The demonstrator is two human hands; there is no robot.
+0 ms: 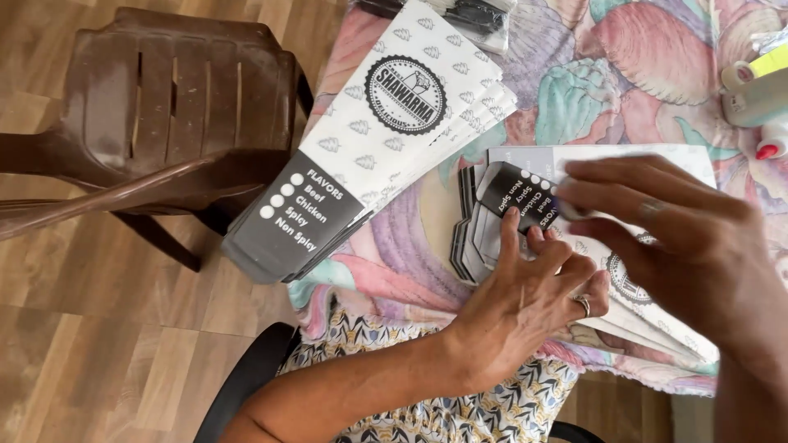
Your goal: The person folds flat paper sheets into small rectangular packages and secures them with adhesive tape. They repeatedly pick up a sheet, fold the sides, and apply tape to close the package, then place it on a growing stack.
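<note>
A pile of flat white paper sleeves (pixel 574 160) with dark grey end flaps lies on the table in front of me. My left hand (pixel 525 299), with a ring on it, presses its fingertips on the dark flap (pixel 505 187) of the top sleeve and holds it down. Above it, my right hand (pixel 681 234) comes in from the right and pinches a small pale stick (pixel 565 205) with a bluish tip, which touches that flap. A second, fanned stack of the same sleeves (pixel 386 131) lies to the left and overhangs the table edge.
The table has a cloth (pixel 591 74) printed with coloured shells. Bottles (pixel 759 98), one with a red tip, stand at the far right. A brown plastic chair (pixel 164 115) stands on the wooden floor to the left. A clear bag of dark items (pixel 476 16) lies at the top.
</note>
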